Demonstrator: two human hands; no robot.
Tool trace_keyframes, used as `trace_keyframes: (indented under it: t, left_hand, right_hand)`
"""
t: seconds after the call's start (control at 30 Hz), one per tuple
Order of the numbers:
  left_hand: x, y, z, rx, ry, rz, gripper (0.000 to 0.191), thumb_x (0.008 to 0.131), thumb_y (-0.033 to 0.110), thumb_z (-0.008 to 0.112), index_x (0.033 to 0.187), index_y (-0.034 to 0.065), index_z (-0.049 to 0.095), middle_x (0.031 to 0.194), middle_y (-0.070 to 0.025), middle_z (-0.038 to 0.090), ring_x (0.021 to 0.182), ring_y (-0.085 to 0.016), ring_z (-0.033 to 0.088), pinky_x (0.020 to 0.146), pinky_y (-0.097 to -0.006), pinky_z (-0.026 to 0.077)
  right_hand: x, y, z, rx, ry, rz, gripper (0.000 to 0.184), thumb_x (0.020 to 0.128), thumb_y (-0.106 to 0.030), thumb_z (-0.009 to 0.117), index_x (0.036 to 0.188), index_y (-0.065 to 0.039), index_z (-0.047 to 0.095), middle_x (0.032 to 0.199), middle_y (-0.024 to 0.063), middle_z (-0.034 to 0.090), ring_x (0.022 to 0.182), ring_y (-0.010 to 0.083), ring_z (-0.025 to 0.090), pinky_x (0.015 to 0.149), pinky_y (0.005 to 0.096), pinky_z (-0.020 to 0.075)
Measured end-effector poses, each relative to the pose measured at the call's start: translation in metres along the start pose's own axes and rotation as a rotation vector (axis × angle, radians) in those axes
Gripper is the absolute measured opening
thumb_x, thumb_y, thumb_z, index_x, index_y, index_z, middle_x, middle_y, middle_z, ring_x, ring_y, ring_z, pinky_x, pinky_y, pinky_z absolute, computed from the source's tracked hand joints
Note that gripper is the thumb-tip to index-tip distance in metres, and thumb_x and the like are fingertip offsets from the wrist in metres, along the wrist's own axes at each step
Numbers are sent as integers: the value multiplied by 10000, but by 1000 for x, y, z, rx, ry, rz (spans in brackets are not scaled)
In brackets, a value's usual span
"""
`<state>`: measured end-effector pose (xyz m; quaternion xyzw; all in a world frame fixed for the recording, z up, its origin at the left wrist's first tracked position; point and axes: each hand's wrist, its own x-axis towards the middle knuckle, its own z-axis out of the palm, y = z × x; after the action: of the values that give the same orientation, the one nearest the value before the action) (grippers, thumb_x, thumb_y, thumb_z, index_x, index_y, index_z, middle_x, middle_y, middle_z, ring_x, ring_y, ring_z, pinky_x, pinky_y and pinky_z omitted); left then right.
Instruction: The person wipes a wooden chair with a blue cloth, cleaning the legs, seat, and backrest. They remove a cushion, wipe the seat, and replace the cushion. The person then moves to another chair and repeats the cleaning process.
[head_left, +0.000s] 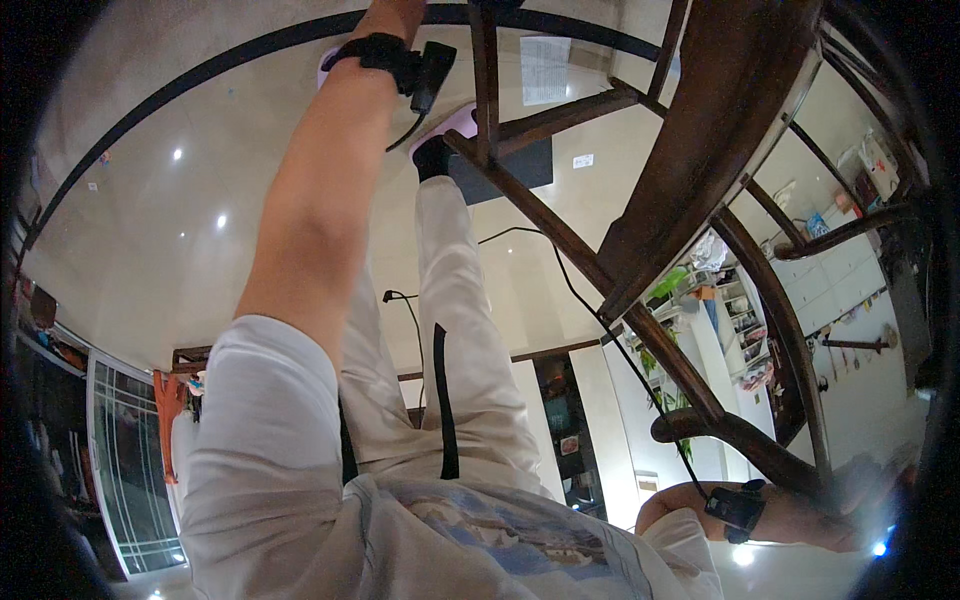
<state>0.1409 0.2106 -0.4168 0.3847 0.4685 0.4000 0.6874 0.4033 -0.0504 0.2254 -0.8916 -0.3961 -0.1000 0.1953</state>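
My left arm stretches up past the top edge, with a black device strapped to the wrist; the left hand is out of view. At the lower right, my right hand (874, 484) is blurred beside the curved frame of a dark wooden chair (720, 142). Whether its fingers grip the wood is unclear. The chair appears at a slant across the right side, its seat at upper right and its legs crossing in front of my trousers' side. A black box (735, 512) is strapped to my right forearm, and a black cable (574, 281) runs from it.
Pale glossy floor (165, 225) surrounds my legs and pink footwear (450, 127). On it lie a dark grey flat piece (525, 165), a printed sheet (546, 71) and a small white label (583, 161). A sliding glass door (131, 465) stands left; green plants (667, 283) and shelves (742, 322) stand right.
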Motion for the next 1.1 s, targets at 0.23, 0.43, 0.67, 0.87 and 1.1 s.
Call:
trace_keyframes:
  t: [0.23,0.43,0.67,0.87,1.1]
  left_hand:
    - [-224,-16,-11,1092,-736,-392,321,864,65,494,1176,13,547,1139,-247,606,1133,-387,542,969,-484,420]
    - [-244,25,-43,1246,-763,-657,361,841,94,507,1180,19,606,1134,-230,631,1128,-412,546,962,-472,447]
    - [-167,165,-125,1077,-115,-301,321,822,98,488,1101,-21,592,771,-165,638,679,-267,633,625,-432,507]
    - [-162,334,-180,877,90,-612,255,849,70,463,1083,-10,525,677,-112,559,440,-182,513,386,-326,392]
    - [-213,444,-209,689,211,-654,252,853,46,441,1094,31,517,734,-75,559,513,-156,513,430,-295,404]
  right_hand:
    - [2,2,-5,164,31,120,382,984,-252,474,1189,53,580,1142,213,635,940,207,633,604,283,522]
    - [9,-32,22,290,32,441,577,953,-383,446,1335,47,399,1029,133,527,716,148,488,550,241,399]
    - [1,-90,66,805,-251,467,567,931,-376,478,1313,35,397,747,46,510,474,105,440,435,203,360]
    - [-34,-183,119,1012,-409,676,402,859,-61,644,1208,20,461,916,110,629,639,174,587,593,287,501]
    - [-73,-265,186,783,-393,422,496,847,-256,697,1161,47,461,869,215,679,771,344,684,680,397,528]
